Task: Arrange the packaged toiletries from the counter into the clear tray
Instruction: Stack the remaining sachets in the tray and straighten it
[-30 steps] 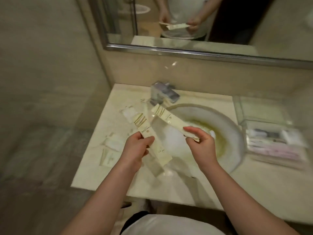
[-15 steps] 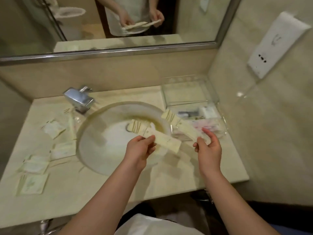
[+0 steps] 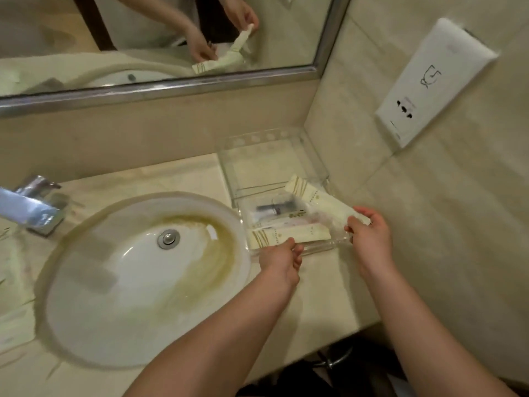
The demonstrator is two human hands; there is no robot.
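A clear tray [image 3: 274, 156] stands on the counter right of the sink, against the wall corner. Its near compartment holds several packets, one dark-printed [image 3: 274, 208]. My left hand [image 3: 282, 260] holds one long cream packet [image 3: 289, 235] lying flat along the tray's front edge, fingers on its lower side. My right hand [image 3: 369, 239] grips the end of a second long cream packet [image 3: 320, 200], which slants over the tray's right side. The tray's far compartment looks bare.
A round white sink [image 3: 137, 282] with yellowish stains fills the counter's middle, with a chrome faucet [image 3: 31, 207] at the left. Blurred packets lie at the far-left counter edge [image 3: 11, 316]. A mirror [image 3: 143, 38] runs above, a white wall panel [image 3: 429, 81] at the right.
Both hands carried their packets from over the sink to the right, to the tray. The left packet now lies flat at the tray's front; the right one hangs over its right side.
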